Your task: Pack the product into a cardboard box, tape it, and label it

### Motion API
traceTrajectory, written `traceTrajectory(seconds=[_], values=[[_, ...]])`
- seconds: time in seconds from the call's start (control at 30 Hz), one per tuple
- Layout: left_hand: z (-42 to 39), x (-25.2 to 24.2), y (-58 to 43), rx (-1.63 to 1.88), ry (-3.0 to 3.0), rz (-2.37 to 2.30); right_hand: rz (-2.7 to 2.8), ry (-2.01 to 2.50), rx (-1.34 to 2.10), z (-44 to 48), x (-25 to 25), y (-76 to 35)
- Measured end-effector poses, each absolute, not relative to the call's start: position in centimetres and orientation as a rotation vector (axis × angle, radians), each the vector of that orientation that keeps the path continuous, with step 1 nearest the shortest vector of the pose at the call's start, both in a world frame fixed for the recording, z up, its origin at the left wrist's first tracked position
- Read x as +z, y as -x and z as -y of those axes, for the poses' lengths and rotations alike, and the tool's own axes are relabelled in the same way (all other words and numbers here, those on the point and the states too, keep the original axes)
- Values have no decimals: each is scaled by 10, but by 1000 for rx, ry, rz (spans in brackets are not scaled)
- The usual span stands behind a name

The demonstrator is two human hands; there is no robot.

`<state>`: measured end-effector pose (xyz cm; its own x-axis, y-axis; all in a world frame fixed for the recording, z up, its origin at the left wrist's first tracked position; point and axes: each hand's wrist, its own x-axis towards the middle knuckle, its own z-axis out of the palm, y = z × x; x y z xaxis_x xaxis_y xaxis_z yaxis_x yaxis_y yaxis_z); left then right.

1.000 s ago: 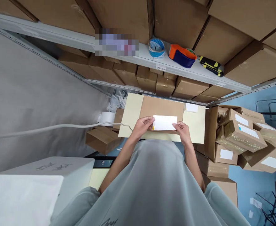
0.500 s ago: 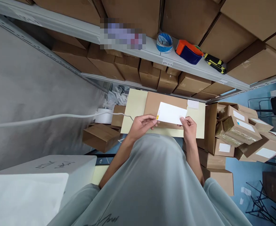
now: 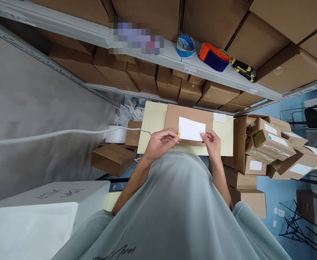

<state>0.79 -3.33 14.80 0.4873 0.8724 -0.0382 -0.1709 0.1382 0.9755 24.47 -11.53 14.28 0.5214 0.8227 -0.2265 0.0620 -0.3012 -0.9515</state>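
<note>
A white card (image 3: 192,129) with a small yellow mark at its lower left corner is held between both hands. My left hand (image 3: 161,142) pinches that corner between thumb and fingers. My right hand (image 3: 212,141) grips the lower right corner, thumb on top. Beneath the card lies a flat brown cardboard box (image 3: 172,112) on a pale yellow board (image 3: 152,124). A small white label (image 3: 219,117) sits on the board at the box's upper right.
Behind the board stands a metal shelf (image 3: 172,57) with cartons, blue tape (image 3: 186,47), an orange and blue dispenser (image 3: 215,57) and yellow-black cutters (image 3: 243,70). Right is a large carton (image 3: 238,144) of labelled boxes; left, an open box (image 3: 113,159) and a white cable (image 3: 66,133).
My right hand has moved left, closer to my left hand, and the card now looks shorter and bent. The whole view has shifted slightly.
</note>
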Motion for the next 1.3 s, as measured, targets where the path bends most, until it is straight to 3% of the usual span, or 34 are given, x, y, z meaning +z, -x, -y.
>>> traceTrajectory(seconds=[0.17,0.57,1.0,1.3], values=[[33,146,-17,836,-1302,-812,1152,1751,637,118,148,-227],[35,147,-35,756,-1593,-811,1402,1662,617,121,175,-212],[28,127,-42,838,-1292,-1043,833,1702,819,115,170,-253],[22,105,-34,1055,-901,-1222,480,1664,723,114,157,-285]])
